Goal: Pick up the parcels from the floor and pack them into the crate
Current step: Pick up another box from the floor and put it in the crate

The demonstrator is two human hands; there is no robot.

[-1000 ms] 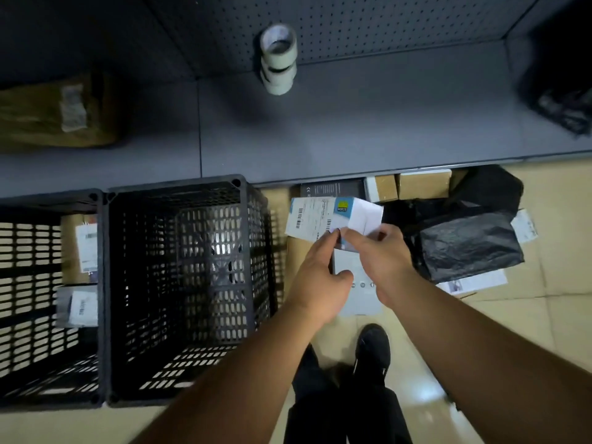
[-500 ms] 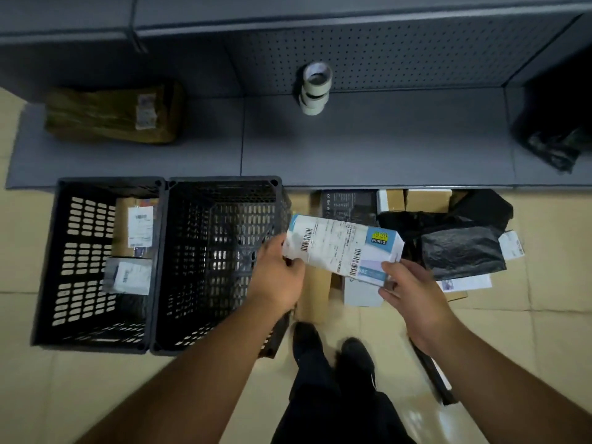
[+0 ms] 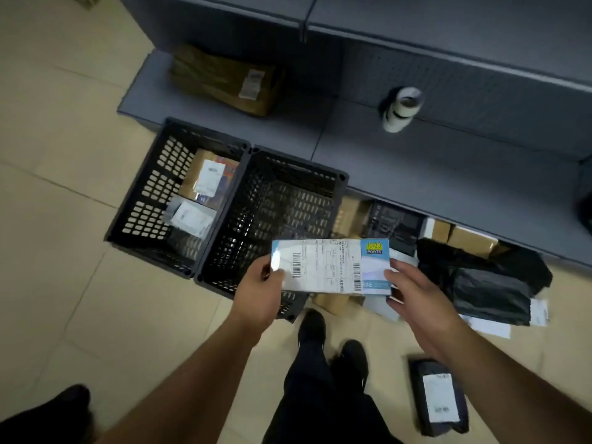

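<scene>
Since half a second ago, box [image 3: 331,266] has levelled out and sits higher over the near right corner of the right crate [image 3: 272,225]; view has swung, so crates and shelf now run diagonally. Left hand [image 3: 259,291] pinches the box's left end, thumb on top, fingers under. Right hand [image 3: 416,302] is at the box's right end with fingers spread and fairly straight; it touches the edge, not wrapped round it. Box is a flat rectangular carton, glossy white and light blue, with a white shipping label with barcodes across the top and a yellow-green logo patch at the far right corner. It is held in the air, not yet in any crate.

Both crates are black plastic with slotted lattice walls, side by side on the tiled floor against the grey shelf [image 3: 400,174] edge. Left crate [image 3: 150,200] holds brown cardboard parcels with white labels; right crate looks to hold nothing, interior dark.

On the floor right of the crates: a pile [image 3: 464,270] of crumpled black plastic mailers, small brown cartons, a dark printed box, white papers. A separate black mailer [image 3: 439,398] with white label lies on the floor near the right forearm. On the shelf: brown wrinkled paper parcel [image 3: 224,78] at the left end, stacked white tape rolls [image 3: 400,108] mid-shelf, blurred. Perforated grey back panel behind. Dark trousers and shoes below.
</scene>
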